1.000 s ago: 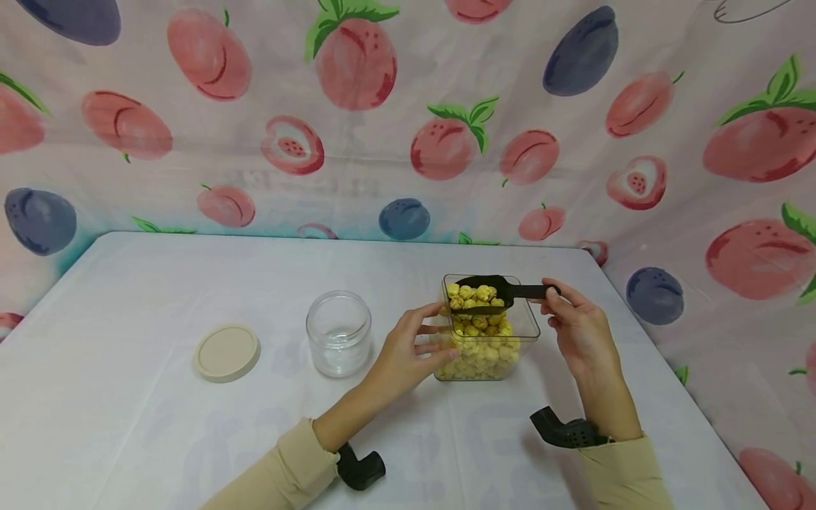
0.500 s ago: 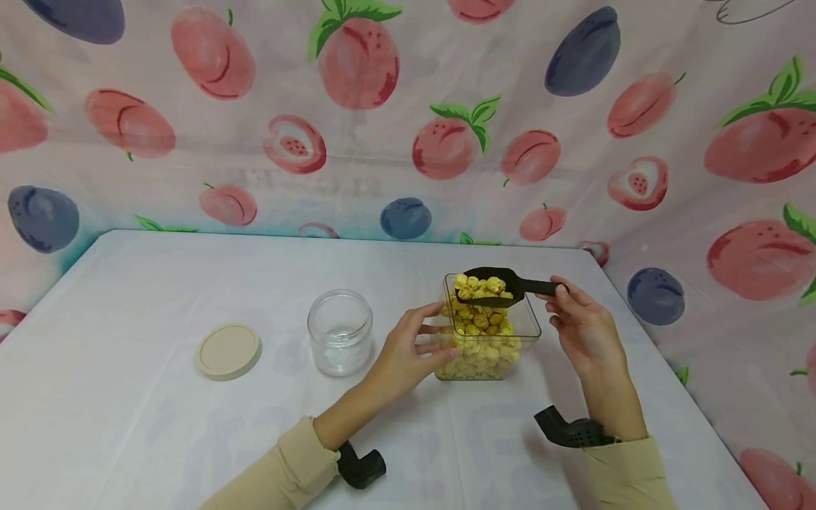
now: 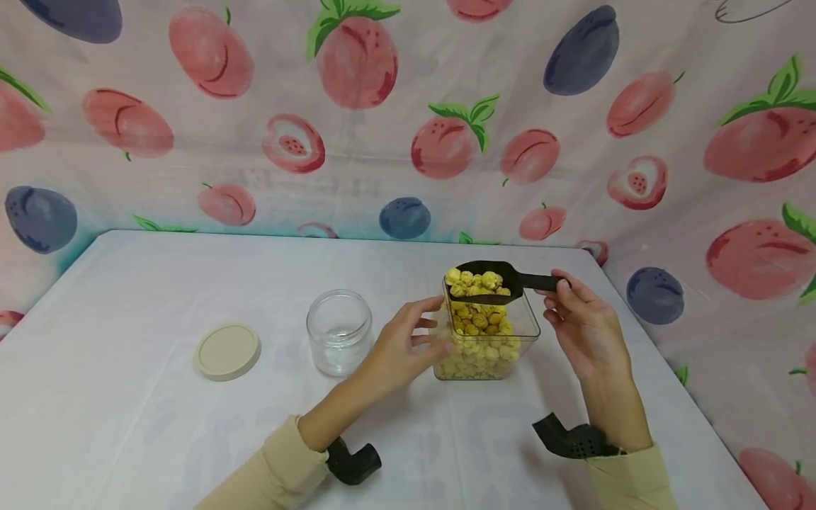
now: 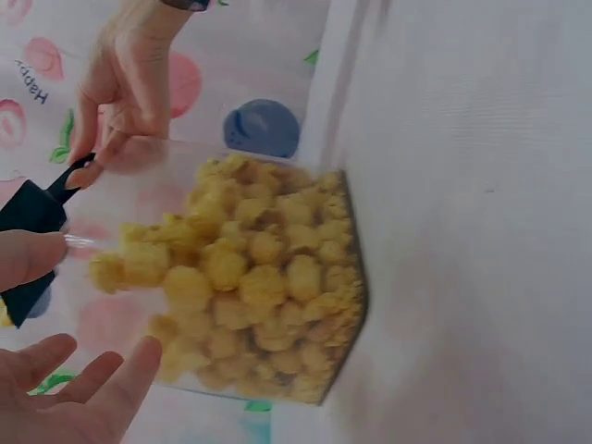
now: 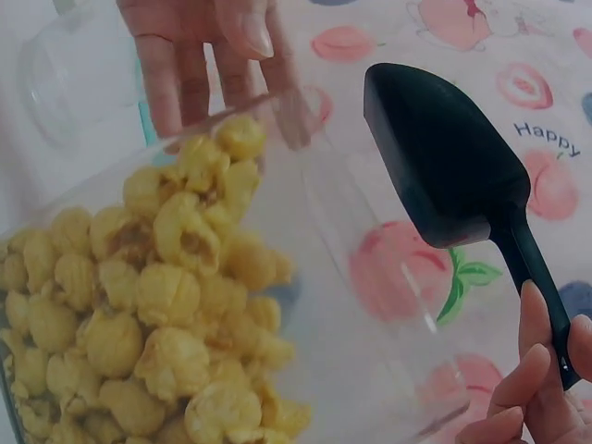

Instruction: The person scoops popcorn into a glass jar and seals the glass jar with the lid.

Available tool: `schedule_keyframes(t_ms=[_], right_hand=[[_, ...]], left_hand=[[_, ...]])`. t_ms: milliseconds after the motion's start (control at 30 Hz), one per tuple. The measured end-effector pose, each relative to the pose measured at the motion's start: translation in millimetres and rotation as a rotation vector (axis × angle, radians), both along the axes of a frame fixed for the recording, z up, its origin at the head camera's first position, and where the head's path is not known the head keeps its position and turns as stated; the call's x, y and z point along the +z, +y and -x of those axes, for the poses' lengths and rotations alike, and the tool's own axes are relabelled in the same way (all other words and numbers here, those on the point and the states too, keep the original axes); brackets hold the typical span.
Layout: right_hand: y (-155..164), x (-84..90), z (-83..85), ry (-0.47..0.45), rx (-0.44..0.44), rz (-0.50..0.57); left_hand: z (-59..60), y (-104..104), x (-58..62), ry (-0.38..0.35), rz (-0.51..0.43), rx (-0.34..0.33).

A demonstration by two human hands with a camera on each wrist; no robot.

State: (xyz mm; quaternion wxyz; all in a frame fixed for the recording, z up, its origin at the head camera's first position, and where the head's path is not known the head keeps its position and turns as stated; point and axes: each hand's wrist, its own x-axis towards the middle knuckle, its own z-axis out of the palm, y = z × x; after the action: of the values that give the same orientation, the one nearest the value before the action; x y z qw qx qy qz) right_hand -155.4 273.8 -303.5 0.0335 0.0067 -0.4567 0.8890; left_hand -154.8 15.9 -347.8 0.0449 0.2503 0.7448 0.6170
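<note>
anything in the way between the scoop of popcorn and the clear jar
Only the left hand, beside the clear container, stands between the black scoop and the clear jar; the scoop looks raised above the container's rim. Nothing covers the jar's mouth.

word "Happy" [image 5: 547, 139], dark letters, printed on fruit-patterned backdrop [image 3: 376, 134]

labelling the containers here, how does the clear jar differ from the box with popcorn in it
Shape: the jar is round, while the box has flat sides and a squared rim with rounded corners.
Size: in the head view, the box looks larger than the jar.
Contents: the jar shows nothing inside, while the box holds yellow popcorn.
Both are see-through, upright and open at the top.
</note>
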Motion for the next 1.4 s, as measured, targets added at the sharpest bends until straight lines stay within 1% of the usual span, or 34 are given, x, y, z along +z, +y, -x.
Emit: schedule_keyframes(t_ms=[167,367,467,567,633,733,867,933,1033,1100,1233,1400], right_hand=[[-6.9,6.0,-5.7,0.038,0.034,0.03],[-15.9,10.3,-11.8,0.103,0.085,0.081],[-20.7,11.6,-14.4,0.129,0.097,0.09],[-26.5,12.7,-16.4,0.146,0.098,0.088],[-30.6,13.4,-18.2,0.146,0.096,0.084],[-36.9,13.6,-20.3,0.135,0.085,0.072],[-44.3,13.0,-23.0,0.131,0.082,0.061],[-48.2,12.8,-24.3,0.131,0.082,0.05],[-54.2,11.8,-26.0,0.132,0.077,0.027],[-58.6,10.5,-26.3,0.136,0.08,0.012],[-66.2,7.4,-26.4,0.139,0.104,-0.004],[-72.0,6.0,-27.5,0.111,0.101,-0.019]], left_hand=[[-0.1,-15.7,20.1,0.05,0.064,0.002],[1.1,-40.1,43.0,0.078,0.101,0.015],[2.7,-53.4,51.7,0.1,0.135,0.027],[6.3,-67.5,57.7,0.11,0.171,0.037],[9.6,-77.1,60.8,0.101,0.202,0.042],[16.0,-92.5,61.9,0.096,0.237,0.026],[22.7,-112.9,61.1,0.073,0.306,-0.017],[24.3,-122.5,60.9,0.048,0.351,-0.032],[26.5,-134.2,59.4,-0.004,0.391,-0.053],[27.3,-140.3,58.5,-0.026,0.398,-0.066],[28.7,-147.2,54.0,-0.055,0.384,-0.085],[30.2,-150.7,42.1,-0.101,0.369,-0.081]])
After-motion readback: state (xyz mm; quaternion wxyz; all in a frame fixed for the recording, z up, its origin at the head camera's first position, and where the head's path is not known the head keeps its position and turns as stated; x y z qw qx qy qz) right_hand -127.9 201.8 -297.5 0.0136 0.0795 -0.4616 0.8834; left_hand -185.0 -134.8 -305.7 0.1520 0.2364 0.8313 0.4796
